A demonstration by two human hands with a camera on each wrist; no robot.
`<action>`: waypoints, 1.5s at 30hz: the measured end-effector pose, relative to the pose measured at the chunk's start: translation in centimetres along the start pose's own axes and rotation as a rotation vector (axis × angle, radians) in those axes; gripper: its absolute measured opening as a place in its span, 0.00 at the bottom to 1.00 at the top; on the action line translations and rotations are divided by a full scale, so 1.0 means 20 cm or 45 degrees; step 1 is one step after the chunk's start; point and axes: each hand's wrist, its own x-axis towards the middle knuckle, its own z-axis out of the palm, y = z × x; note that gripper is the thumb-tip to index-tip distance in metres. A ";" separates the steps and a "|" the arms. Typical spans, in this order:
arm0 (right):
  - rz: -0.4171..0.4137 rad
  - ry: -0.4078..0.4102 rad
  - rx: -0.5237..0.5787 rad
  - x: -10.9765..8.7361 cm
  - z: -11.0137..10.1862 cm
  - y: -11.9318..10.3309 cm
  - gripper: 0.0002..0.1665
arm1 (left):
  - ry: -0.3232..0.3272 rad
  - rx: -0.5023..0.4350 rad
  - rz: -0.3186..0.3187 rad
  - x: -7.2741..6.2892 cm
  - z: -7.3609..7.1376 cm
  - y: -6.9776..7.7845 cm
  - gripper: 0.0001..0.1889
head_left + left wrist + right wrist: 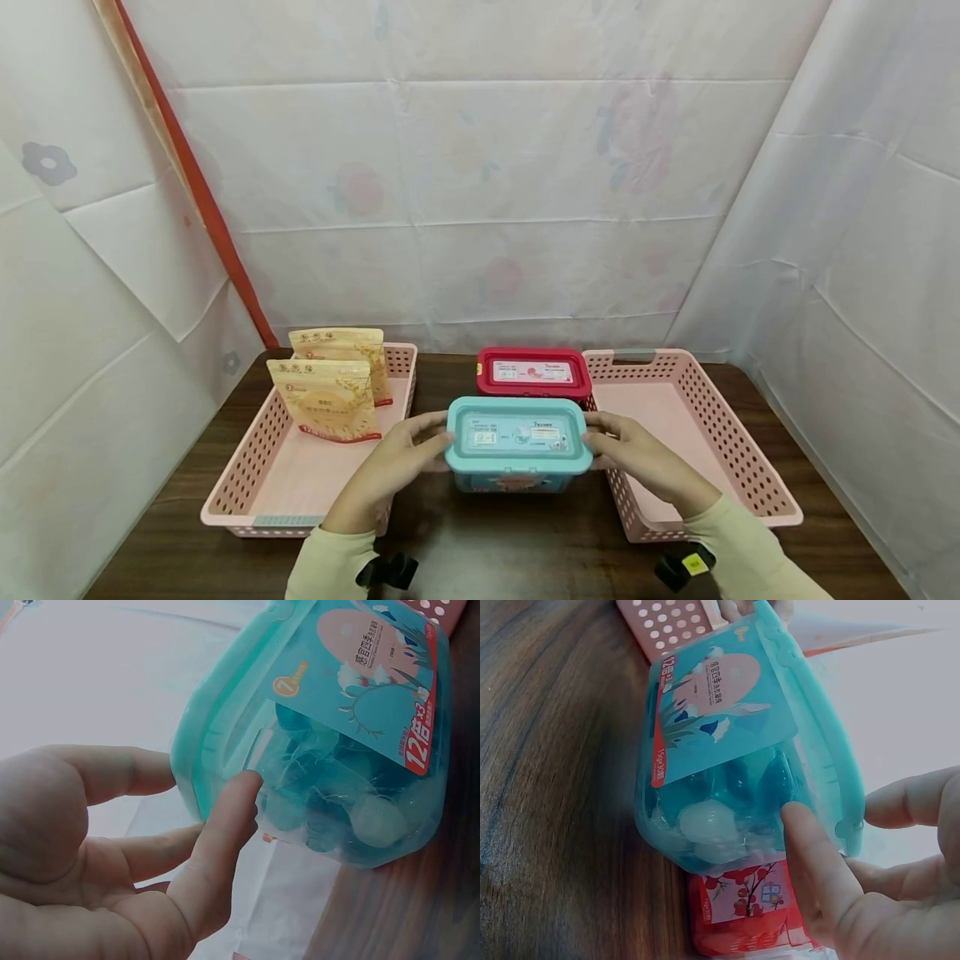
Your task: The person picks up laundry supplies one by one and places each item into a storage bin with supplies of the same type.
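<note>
A teal-lidded box of laundry pods [517, 446] is at the middle of the dark table, between both hands. My left hand [405, 458] holds its left end. In the left wrist view the thumb [236, 802] lies against the clear end wall and a finger reaches the lid rim. At the opposite end, my right hand [630, 450] grips the box in the same way, its thumb [814, 840] on the wall below the lid. Pods show through the clear sides. Whether the box's base touches the table I cannot tell.
Behind the teal box sits a red-lidded box [534, 372]. A pink basket [247, 483] on the left holds two yellow pouches [330, 400] standing upright. Another pink basket [750, 454] is at the right. White patterned sheets [480, 167] enclose the table's back and sides.
</note>
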 end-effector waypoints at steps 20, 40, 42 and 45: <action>-0.017 0.195 0.202 -0.05 -0.04 -0.11 0.35 | 0.151 -0.235 0.044 -0.01 0.02 0.09 0.27; -0.058 0.265 0.228 -0.10 -0.08 -0.16 0.34 | 0.192 -0.360 0.077 0.02 0.07 0.12 0.24; -0.068 0.273 0.217 -0.10 -0.09 -0.16 0.34 | 0.182 -0.369 0.088 0.03 0.08 0.12 0.24; -0.091 0.296 0.199 -0.11 -0.10 -0.16 0.33 | 0.167 -0.383 0.109 0.04 0.11 0.12 0.24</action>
